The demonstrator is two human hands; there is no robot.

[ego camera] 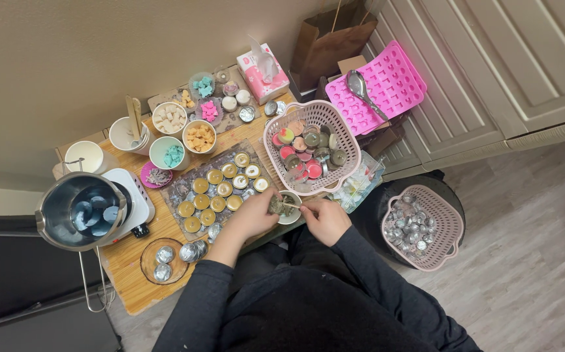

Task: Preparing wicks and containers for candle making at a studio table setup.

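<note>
The person sits at a small wooden table (132,280), both hands meeting over a small white bowl (289,210) at the table's near edge. The left hand (251,215) is curled around a small round tin cup (276,205), gripping it just over the bowl. The right hand (323,220) is closed in a pinch on a thin stick (293,206) whose tip reaches the cup; what is on the stick is too small to tell.

Just left of the bowl lies a tray of gold tins (217,189). Behind the bowl stands a pink basket (348,140) of filled round candles. Further left of the bowl, a metal melting pot (83,212) sits on a white hotplate (140,202). Well right of the bowl, on the floor, a second pink basket (452,225) holds silver cups. Beyond the first basket leans a pink silicone mould (393,85).
</note>
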